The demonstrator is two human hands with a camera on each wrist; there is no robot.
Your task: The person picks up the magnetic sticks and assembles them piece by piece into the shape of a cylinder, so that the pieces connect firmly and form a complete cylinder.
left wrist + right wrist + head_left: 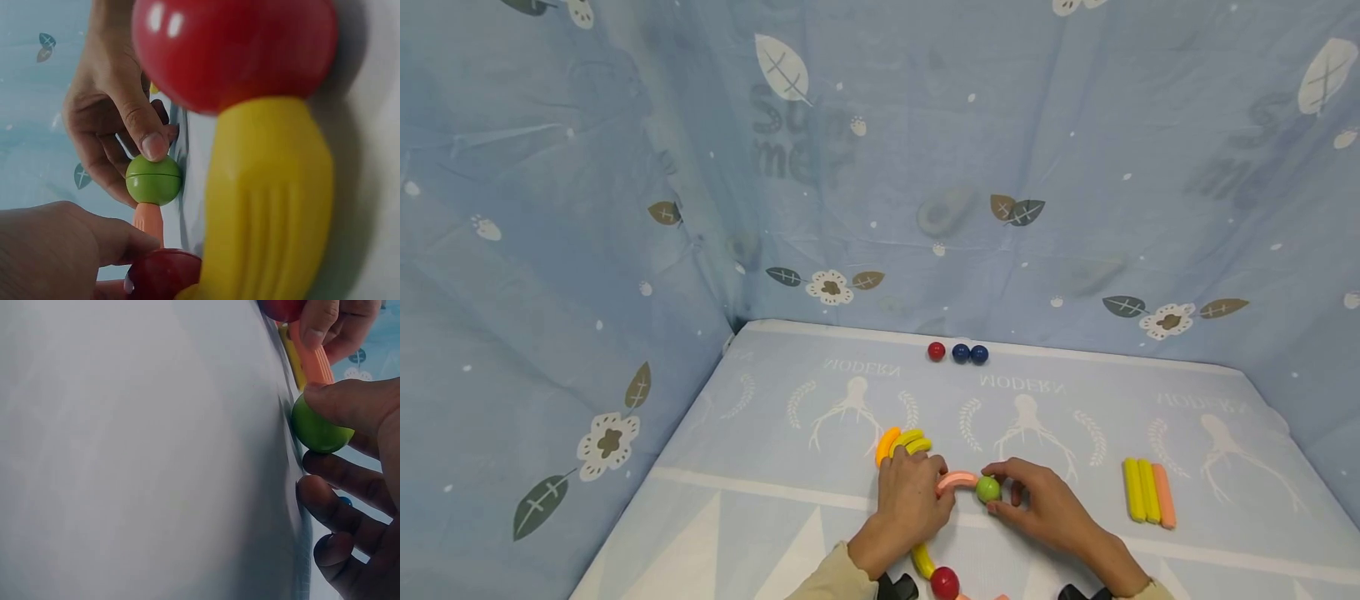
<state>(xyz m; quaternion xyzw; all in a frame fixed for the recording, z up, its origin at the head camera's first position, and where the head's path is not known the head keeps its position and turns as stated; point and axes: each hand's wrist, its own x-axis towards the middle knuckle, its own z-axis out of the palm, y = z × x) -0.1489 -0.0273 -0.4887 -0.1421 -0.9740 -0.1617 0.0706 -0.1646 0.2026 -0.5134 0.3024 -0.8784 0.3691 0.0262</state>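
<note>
On the table (737, 450), between its left and right edges, your left hand (912, 496) and right hand (1045, 500) are working close together. Three bars (1146, 492) are lying toward the right edge. Left fingers are clamping the pink arc (958, 478); right fingers are clamping the green ball (988, 490), which is touching the arc's right end. Two blue balls (961, 353) are sitting by the far edge.

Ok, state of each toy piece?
Curved pink stick, held by left hand
Green ball, pinched by right hand
Red ball at left hand, partly hidden
Near red ball, touching curved yellow stick
Back red ball, apart
Two blue balls, side by side
Straight sticks, side by side
Curved orange stick, next to curved yellow sticks
</note>
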